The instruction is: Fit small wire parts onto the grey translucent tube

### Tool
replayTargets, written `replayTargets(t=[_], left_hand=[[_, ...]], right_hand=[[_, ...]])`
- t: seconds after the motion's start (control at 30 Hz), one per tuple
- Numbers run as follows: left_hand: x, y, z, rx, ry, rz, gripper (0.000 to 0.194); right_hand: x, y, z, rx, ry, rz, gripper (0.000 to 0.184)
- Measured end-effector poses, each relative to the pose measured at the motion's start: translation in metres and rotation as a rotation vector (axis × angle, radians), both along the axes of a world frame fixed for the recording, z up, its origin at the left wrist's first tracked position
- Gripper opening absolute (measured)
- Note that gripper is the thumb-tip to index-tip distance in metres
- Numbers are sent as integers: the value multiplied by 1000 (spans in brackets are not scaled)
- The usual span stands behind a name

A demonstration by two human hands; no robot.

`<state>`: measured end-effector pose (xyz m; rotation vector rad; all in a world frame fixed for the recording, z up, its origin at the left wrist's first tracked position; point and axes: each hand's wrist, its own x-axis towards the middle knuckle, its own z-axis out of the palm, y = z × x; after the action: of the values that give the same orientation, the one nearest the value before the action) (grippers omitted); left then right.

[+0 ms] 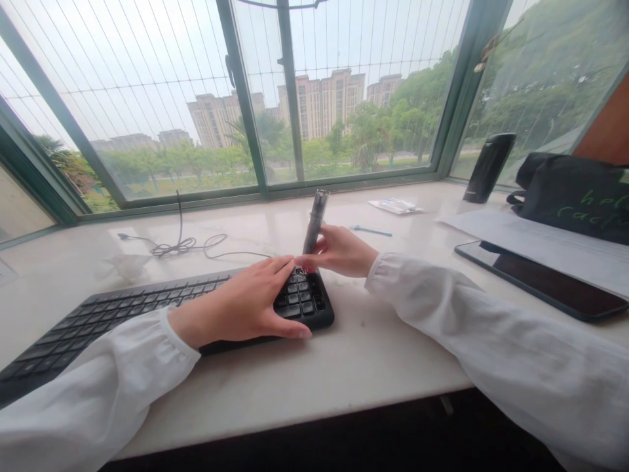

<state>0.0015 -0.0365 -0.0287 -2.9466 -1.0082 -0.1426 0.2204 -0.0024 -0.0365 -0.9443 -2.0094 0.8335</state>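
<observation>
A black keyboard (167,296) lies at an angle on the pale tabletop. My left hand (246,301) rests palm down across its right part, fingers stretched forward and the thumb along the front edge. Closed around a slim dark handheld tool (315,223), my right hand (344,252) is over the back right corner of the keyboard. The tool stands nearly upright with a pronged upper end; its lower end is by the number keys (299,295) and partly hidden by my fingers, so its exact kind is unclear.
Behind the keyboard runs a thin black cable (181,246), with a crumpled clear wrapper (122,267) nearby. A blue stick (372,231) and a white packet (396,206) lie farther back. At right are a phone (545,275), paper sheets (555,239), a black bag (574,193) and a dark bottle (490,167).
</observation>
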Motion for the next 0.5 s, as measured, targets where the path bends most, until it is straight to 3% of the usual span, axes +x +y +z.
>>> replayTargets(t=[0.23,0.5], left_hand=[[1,-1,2,-11,-5,-3,94],[0,-1,1,-12,-13,-1,97]], right_hand=[[0,6,-6,-34,107,126,32],[3,2,3,19,-23,73,38]])
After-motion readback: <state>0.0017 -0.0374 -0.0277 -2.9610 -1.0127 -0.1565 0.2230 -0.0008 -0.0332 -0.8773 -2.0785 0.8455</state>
